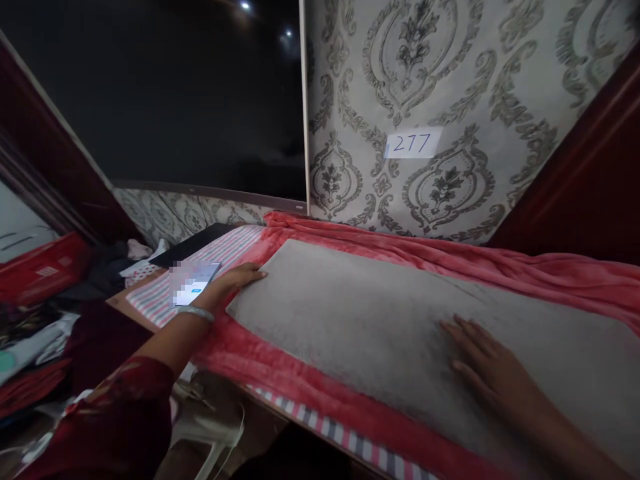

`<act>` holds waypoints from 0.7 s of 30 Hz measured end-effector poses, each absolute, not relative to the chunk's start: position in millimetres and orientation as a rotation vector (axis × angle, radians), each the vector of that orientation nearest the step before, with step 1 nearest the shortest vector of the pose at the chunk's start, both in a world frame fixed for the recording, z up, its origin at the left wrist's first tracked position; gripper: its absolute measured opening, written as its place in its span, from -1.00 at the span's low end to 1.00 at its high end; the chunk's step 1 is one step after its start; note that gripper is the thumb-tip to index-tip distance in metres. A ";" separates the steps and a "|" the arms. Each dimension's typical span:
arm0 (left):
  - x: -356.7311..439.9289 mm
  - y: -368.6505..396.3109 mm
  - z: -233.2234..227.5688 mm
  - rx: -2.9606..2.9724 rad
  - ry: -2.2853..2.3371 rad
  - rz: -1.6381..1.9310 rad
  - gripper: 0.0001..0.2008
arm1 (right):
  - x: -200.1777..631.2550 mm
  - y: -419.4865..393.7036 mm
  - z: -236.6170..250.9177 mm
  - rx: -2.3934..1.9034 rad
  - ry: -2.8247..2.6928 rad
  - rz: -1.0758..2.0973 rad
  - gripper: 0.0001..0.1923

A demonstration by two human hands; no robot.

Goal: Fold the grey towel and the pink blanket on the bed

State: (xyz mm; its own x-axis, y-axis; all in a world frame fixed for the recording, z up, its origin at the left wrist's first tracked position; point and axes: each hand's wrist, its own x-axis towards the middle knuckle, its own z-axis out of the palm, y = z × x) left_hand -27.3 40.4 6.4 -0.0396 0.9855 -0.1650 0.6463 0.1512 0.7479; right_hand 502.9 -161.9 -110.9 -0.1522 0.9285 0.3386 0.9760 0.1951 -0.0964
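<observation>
Left hand (239, 279) flat, fingers on left end of grey cloth (380, 320), gripping nothing. Right hand (487, 367) open, palm down on same cloth. Cloth spread flat over red blanket (450, 257) on table. Phone (193, 281) just beside left hand, on striped cloth (210, 257). Paper label (413, 143) on patterned wall.

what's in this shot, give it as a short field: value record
left hand: at the left edge of the grey cloth
right hand: flat on the grey cloth, palm down
under the cloth: pink blanket
beside left hand: phone on striped fabric
wall: patterned, paper label reading 277
wrist: silver bangle
</observation>
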 end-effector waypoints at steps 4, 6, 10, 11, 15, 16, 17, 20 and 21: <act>-39.7 16.9 9.6 1.442 1.541 0.602 -0.52 | 470.1 -168.5 -120.2 -1.872 -2.187 -0.260 -0.33; -44.4 12.4 9.4 1.343 1.462 0.617 -0.50 | 466.7 -170.1 -122.0 -1.884 -2.176 -0.288 -0.33; -50.2 13.7 4.2 1.247 1.406 0.633 -0.45 | 466.2 -170.5 -119.5 -1.884 -2.154 -0.307 -0.35; -50.2 14.6 3.3 1.247 1.403 0.639 -0.44 | 465.9 -170.2 -118.8 -1.884 -2.152 -0.305 -0.36; -38.5 14.2 13.9 1.294 1.379 0.675 -0.54 | 464.8 -168.1 -118.7 -1.889 -2.144 -0.290 -0.36; -31.6 13.0 21.3 1.315 1.364 0.684 -0.57 | 464.5 -167.5 -119.1 -1.889 -2.144 -0.287 -0.37; -22.7 11.5 30.4 1.342 1.342 0.690 -0.60 | 464.2 -167.1 -119.2 -1.889 -2.144 -0.286 -0.37; 15.9 7.3 60.2 1.482 1.253 0.671 -0.66 | 462.6 -166.4 -117.6 -1.892 -2.145 -0.286 -0.40; 32.3 6.2 67.9 1.555 1.222 0.654 -0.67 | 461.8 -166.4 -116.3 -1.893 -2.147 -0.284 -0.41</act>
State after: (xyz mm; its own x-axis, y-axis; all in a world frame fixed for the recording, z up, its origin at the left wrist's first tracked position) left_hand 32.3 6.2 67.9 0.3406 0.9261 -0.1621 0.3788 0.0227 0.9252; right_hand 461.8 -166.4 -116.3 -0.1142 0.9393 0.3235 0.9911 0.1299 -0.0274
